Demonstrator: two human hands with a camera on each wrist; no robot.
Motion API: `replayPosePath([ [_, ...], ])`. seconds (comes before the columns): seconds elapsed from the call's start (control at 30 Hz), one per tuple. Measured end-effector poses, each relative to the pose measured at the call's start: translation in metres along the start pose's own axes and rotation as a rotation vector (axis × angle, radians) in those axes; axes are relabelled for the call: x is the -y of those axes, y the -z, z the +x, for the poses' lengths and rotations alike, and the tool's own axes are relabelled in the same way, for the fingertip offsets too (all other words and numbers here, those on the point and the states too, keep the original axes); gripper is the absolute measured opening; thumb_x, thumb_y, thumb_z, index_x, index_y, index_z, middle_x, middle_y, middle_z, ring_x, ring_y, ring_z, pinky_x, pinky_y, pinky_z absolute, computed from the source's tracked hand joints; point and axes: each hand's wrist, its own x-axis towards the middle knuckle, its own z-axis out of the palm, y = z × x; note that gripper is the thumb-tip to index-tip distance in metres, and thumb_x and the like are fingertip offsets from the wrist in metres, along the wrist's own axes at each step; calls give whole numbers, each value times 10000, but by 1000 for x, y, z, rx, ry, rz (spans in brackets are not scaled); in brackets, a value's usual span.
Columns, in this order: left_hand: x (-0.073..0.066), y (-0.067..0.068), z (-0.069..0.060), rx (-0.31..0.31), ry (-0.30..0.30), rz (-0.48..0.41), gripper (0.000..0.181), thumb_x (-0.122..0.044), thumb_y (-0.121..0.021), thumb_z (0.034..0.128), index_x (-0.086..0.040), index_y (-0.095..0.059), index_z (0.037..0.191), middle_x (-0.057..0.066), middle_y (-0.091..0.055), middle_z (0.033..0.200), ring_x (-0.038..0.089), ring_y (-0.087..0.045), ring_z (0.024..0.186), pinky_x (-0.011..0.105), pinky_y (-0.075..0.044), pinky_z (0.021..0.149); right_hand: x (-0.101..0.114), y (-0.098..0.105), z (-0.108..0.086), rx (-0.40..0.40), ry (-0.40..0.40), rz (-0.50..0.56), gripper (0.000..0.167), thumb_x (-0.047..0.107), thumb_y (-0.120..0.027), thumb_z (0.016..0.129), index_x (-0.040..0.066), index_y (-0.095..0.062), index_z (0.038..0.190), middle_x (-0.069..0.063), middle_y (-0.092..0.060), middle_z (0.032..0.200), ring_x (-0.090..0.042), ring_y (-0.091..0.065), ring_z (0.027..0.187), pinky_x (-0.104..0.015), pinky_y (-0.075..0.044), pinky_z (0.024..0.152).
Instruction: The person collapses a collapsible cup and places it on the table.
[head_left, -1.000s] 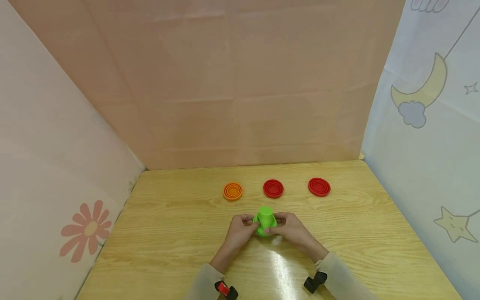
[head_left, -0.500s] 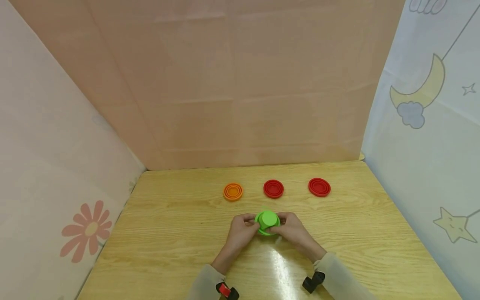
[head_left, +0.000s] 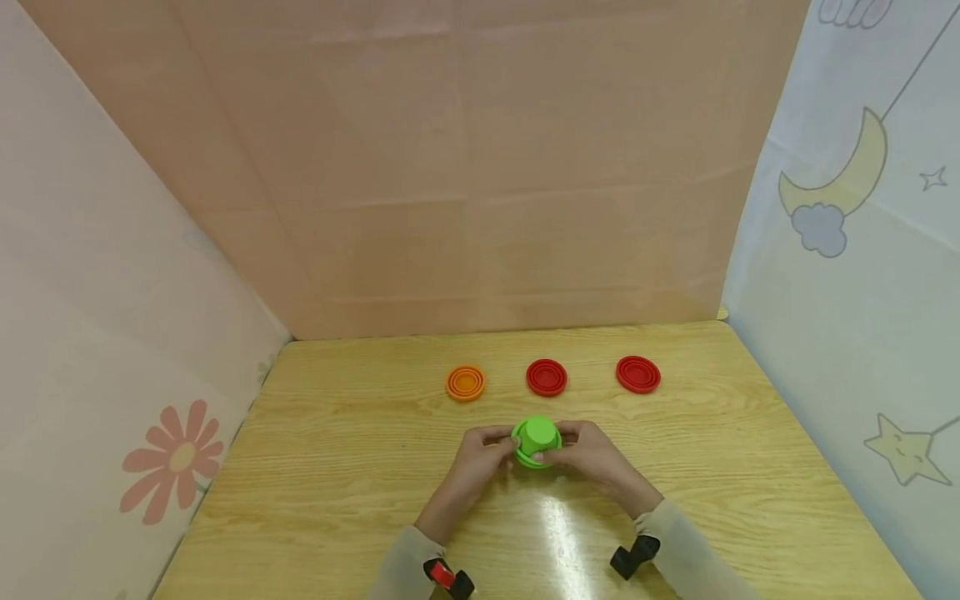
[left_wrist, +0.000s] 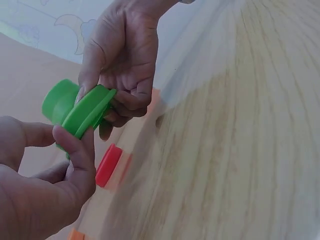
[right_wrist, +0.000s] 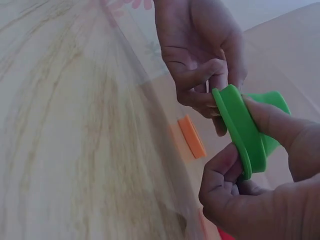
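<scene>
A bright green collapsible cup [head_left: 539, 435] is held between both hands just above the table, its narrow base facing up toward the head camera. In the left wrist view the cup [left_wrist: 85, 110] shows a wide rim band with the narrower base section standing out of it. My left hand [head_left: 480, 462] pinches the rim from the left, thumb on the near side and fingers behind. On the opposite side my right hand [head_left: 596, 458] grips the rim, its thumb lying against the cup's wall [right_wrist: 255, 137] in the right wrist view. The inside of the cup is hidden.
Beyond the hands, a flattened orange cup [head_left: 465, 383] and two flattened red cups, one in the middle [head_left: 547, 377] and one at the right [head_left: 638, 374], lie in a row on the wooden table [head_left: 337, 467]. Fabric-covered walls enclose the table's back and sides.
The green cup has tilted so that its base, first pointing away from me, turned up toward the head camera, then slightly back. Both hands keep hold of it. The flattened cups have stayed put.
</scene>
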Motion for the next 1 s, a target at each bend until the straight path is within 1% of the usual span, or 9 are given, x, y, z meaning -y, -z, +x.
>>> replayPosePath([
  [0.13, 0, 2, 2, 40, 7, -23, 351, -136, -689, 993, 46, -704, 1293, 173, -707, 1210, 117, -633, 813, 195, -571, 688, -2, 2, 0, 28, 4, 42, 603, 123, -862, 864, -124, -604, 1351, -141, -737, 1243, -129, -691, 1070, -228, -605, 870],
  [0.37, 3, 3, 2, 76, 65, -119, 386, -139, -633, 1044, 80, -638, 1362, 107, -698, 1165, 109, -622, 881, 185, -564, 732, -2, 4, -1, 48, 3, 63, 595, 181, -855, 888, -91, -606, 1355, -126, -715, 1281, -143, -683, 1112, -250, -606, 890],
  [0.5, 2, 4, 3, 90, 48, -136, 394, -138, -585, 1068, 103, -609, 1379, 74, -686, 1127, 107, -613, 892, 195, -554, 746, -1, 6, -1, 77, 5, 104, 609, 168, -823, 917, -104, -564, 1397, -137, -721, 1286, -122, -697, 1094, -264, -617, 889],
  [0.6, 0, 6, 3, 84, 29, -134, 401, -144, -574, 1072, 109, -601, 1382, 54, -692, 1102, 98, -614, 879, 196, -545, 739, 1, 7, -3, 108, -2, 161, 646, 154, -779, 952, -128, -489, 1456, -148, -712, 1324, -107, -711, 1086, -279, -624, 907],
  [0.67, 0, 8, 4, 76, 23, -129, 398, -145, -568, 1074, 109, -604, 1379, 41, -698, 1089, 91, -618, 871, 198, -541, 736, 2, 8, -3, 133, -8, 206, 667, 144, -745, 978, -144, -431, 1491, -130, -710, 1339, -101, -718, 1087, -283, -624, 927],
  [0.73, 0, 9, 5, 71, 26, -134, 391, -148, -568, 1075, 103, -615, 1371, 25, -703, 1068, 86, -617, 866, 202, -534, 736, 2, 10, -4, 153, -11, 255, 665, 129, -705, 1005, -158, -385, 1512, -83, -723, 1311, -98, -723, 1078, -273, -624, 935],
  [0.83, 1, 11, 8, 68, 34, -140, 377, -149, -569, 1077, 96, -629, 1358, 2, -702, 1039, 84, -614, 866, 209, -535, 745, 4, 12, -6, 184, -5, 329, 627, 94, -638, 1038, -189, -348, 1517, -17, -742, 1215, -95, -722, 1044, -248, -624, 923],
  [0.9, 1, 13, 9, 68, 40, -144, 376, -155, -574, 1076, 88, -633, 1357, -4, -703, 1032, 86, -612, 869, 213, -539, 753, 6, 13, -7, 192, -8, 366, 602, 80, -603, 1052, -203, -339, 1513, 3, -739, 1164, -97, -716, 1024, -236, -624, 912],
  [1.0, 2, 14, 9, 66, 45, -140, 377, -164, -582, 1075, 75, -638, 1362, -2, -705, 1038, 89, -615, 879, 210, -547, 761, 5, 13, -7, 192, -17, 398, 580, 76, -577, 1065, -212, -340, 1509, 3, -737, 1146, -98, -713, 1026, -234, -623, 918],
])
